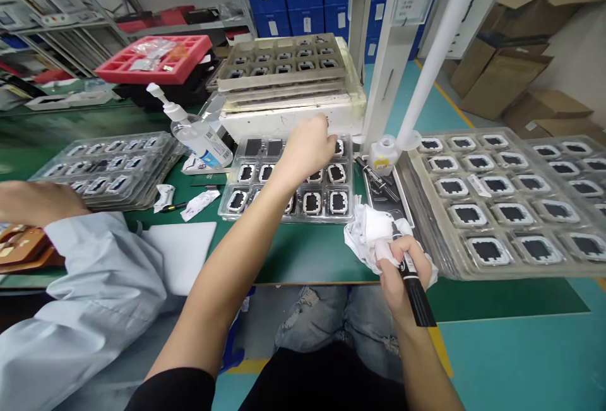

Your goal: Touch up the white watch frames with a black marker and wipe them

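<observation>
My left hand [308,146] reaches over a clear tray [231,212] of small black-and-white parts and curls down onto one in the back row; the fingertips are hidden. My right hand [402,269] rests at the table's front edge, closed around a black marker pen [416,291] and a crumpled white cloth [372,234].
A large tray of the same parts [511,209] lies to the right, a stack of clear trays [108,168] to the left. Beige trays [284,60] stand behind, beside a pump bottle [196,133]. A white post [435,51] rises at centre right. A co-worker's sleeve [85,291] fills the left.
</observation>
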A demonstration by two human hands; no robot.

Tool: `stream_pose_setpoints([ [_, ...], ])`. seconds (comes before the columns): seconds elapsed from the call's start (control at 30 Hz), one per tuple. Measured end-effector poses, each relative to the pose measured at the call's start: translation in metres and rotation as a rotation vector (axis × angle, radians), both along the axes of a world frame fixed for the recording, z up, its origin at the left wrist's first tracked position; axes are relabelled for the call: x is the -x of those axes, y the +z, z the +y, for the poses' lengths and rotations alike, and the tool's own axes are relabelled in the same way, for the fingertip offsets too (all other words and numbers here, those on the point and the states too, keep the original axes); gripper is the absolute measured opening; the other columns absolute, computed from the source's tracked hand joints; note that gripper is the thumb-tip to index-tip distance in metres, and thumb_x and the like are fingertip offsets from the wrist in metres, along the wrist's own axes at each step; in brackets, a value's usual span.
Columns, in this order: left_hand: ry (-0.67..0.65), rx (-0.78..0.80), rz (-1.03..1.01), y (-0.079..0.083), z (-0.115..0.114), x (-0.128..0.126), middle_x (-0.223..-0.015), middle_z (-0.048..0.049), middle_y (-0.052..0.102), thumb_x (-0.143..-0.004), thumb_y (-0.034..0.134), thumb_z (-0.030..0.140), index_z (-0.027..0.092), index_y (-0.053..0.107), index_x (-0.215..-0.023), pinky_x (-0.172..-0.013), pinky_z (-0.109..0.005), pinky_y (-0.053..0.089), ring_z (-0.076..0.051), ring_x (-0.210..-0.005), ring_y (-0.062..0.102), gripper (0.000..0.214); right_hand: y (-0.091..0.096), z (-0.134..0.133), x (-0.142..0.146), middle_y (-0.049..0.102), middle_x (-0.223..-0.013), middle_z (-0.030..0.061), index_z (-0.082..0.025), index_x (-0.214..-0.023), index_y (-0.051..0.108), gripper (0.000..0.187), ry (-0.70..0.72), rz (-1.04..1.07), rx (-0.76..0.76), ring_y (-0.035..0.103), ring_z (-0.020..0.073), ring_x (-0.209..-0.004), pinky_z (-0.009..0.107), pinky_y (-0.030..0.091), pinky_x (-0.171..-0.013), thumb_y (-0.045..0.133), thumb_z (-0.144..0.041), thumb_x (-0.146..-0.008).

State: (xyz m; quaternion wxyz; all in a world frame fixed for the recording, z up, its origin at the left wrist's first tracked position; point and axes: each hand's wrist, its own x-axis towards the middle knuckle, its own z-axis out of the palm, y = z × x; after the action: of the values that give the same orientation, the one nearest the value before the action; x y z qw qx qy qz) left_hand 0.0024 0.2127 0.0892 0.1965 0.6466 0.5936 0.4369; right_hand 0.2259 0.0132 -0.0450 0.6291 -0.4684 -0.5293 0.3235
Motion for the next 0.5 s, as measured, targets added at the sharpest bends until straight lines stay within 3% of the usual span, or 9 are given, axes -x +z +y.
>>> stream_pose_setpoints([
  [0.1, 0.015, 0.044, -0.044, 0.013, -0.061, 0.018, -0.084, -0.0079, 0.077, -0.089, 0.089, 0.016, 0.02, 0.077, -0.093, -0.114, -0.053, 0.059, -0.037, -0.107, 0.078, 0.013, 0.005, -0.001, 0.0, 0.036, -0.07, -0.008, -0.028, -0.077, 0.04, 0.038, 0.001, -0.006, -0.019, 0.035, 0.0138, -0.061, 0.033, 0.032, -0.062, 0.075, -0.019, -0.087],
  [0.17, -0.029, 0.16, -0.226, 0.01, -0.11, 0.029, -0.085, -0.0096, 0.08, -0.095, 0.09, 0.031, 0.018, 0.083, -0.094, -0.089, -0.041, 0.065, -0.03, -0.086, 0.078, 0.015, 0.007, -0.003, 0.0, 0.037, -0.069, -0.0073, -0.028, -0.076, 0.04, 0.038, -0.021, -0.022, -0.02, 0.035, 0.0143, -0.061, 0.033, 0.031, -0.062, 0.075, -0.019, -0.087],
  [0.23, -0.073, 0.289, -0.512, -0.006, -0.157, 0.035, -0.091, -0.0133, 0.085, -0.096, 0.093, 0.046, 0.015, 0.086, -0.102, -0.07, -0.035, 0.064, -0.026, -0.076, 0.08, 0.032, 0.007, -0.004, -0.001, 0.04, -0.068, -0.0066, -0.028, -0.076, 0.039, 0.038, -0.038, -0.034, -0.003, 0.037, 0.0154, -0.061, 0.034, 0.032, -0.062, 0.075, -0.023, -0.089],
  [0.3, -0.028, 0.432, -0.809, -0.031, -0.194, 0.036, -0.11, -0.0198, 0.089, -0.093, 0.096, 0.047, 0.013, 0.088, -0.116, -0.075, -0.035, 0.07, -0.028, -0.087, 0.086, 0.042, 0.006, -0.006, -0.003, 0.043, -0.068, -0.0063, -0.029, -0.077, 0.039, 0.038, -0.034, -0.041, 0.026, 0.04, 0.0161, -0.06, 0.034, 0.033, -0.061, 0.074, -0.028, -0.091],
  [0.4, 0.125, 0.523, -1.137, -0.063, -0.218, 0.033, -0.135, -0.0229, 0.087, -0.09, 0.098, 0.038, 0.013, 0.088, -0.123, -0.095, -0.039, 0.074, -0.033, -0.113, 0.09, 0.042, 0.008, -0.007, -0.006, 0.046, -0.066, -0.0067, -0.029, -0.077, 0.042, 0.038, -0.027, -0.069, 0.049, 0.042, 0.0156, -0.058, 0.034, 0.034, -0.06, 0.078, -0.029, -0.091],
  [0.5, 0.19, 0.462, -1.224, -0.071, -0.215, 0.035, -0.127, -0.0223, 0.089, -0.093, 0.094, 0.035, 0.011, 0.089, -0.116, -0.097, -0.034, 0.073, -0.029, -0.109, 0.09, 0.034, 0.014, -0.006, -0.008, 0.044, -0.063, -0.0075, -0.028, -0.075, 0.045, 0.039, 0.002, -0.097, 0.022, 0.042, 0.0149, -0.057, 0.035, 0.034, -0.06, 0.082, -0.025, -0.088],
])
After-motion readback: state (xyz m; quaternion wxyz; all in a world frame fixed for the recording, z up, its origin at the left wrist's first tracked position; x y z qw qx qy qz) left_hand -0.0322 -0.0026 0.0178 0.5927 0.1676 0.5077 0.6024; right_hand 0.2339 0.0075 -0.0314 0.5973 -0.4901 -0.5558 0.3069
